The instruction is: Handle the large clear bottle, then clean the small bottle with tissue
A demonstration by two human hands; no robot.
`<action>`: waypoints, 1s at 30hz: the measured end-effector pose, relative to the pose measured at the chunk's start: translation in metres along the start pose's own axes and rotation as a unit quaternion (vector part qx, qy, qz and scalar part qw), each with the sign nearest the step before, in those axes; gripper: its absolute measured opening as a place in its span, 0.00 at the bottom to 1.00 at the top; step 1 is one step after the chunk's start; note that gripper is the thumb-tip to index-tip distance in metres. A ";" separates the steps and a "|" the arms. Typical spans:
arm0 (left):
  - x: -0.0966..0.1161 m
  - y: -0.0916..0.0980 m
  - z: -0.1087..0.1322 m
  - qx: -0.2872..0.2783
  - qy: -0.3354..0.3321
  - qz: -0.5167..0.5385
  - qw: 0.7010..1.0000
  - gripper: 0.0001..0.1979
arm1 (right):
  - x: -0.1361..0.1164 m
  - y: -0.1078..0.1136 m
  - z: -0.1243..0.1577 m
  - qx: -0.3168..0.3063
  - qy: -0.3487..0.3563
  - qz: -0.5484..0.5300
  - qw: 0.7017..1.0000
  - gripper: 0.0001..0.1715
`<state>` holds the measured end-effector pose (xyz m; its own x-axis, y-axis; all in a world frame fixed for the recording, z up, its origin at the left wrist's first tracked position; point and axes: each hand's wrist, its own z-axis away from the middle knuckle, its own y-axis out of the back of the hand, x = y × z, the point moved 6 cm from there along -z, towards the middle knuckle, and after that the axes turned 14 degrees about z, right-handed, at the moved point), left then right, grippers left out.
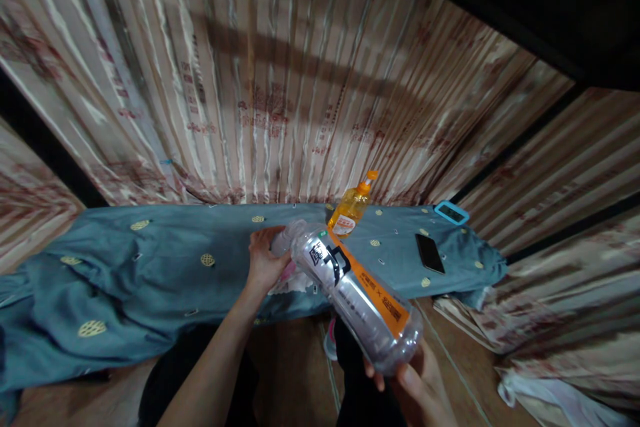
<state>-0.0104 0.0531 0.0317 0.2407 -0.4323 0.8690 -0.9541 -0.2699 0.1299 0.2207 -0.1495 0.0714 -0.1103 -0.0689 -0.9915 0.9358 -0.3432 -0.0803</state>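
A clear plastic bottle (357, 293) with an orange and black label lies tilted in front of me, neck pointing away. My right hand (417, 387) grips its base from below. My left hand (265, 257) is closed around its cap end at the neck. Behind it an orange bottle (351, 208) with an orange cap stands on the blue patterned cloth (165, 260). Under my left hand some white and pink material shows, too small to name.
A black phone (430, 253) lies on the cloth to the right, and a blue-framed device (451, 213) sits at its far right corner. Striped patterned curtains (280, 80) hang behind. The wooden floor (295, 373) and my dark-clad legs are below.
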 end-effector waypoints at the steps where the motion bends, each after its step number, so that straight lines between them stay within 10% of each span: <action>1: 0.000 0.000 0.000 0.001 0.000 -0.001 1.000 0.18 | 0.000 0.000 0.000 0.000 0.001 0.000 1.000 0.35; 30: -0.007 -0.004 0.005 -0.012 0.027 -0.025 0.999 0.27 | 0.004 -0.005 0.004 -0.030 -0.012 -0.007 0.999 0.36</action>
<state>-0.0070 0.0528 0.0231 0.2791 -0.3717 0.8854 -0.9450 -0.2700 0.1845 0.2141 -0.1522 0.0685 -0.1305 -0.0867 -0.9877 0.9523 -0.2882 -0.1005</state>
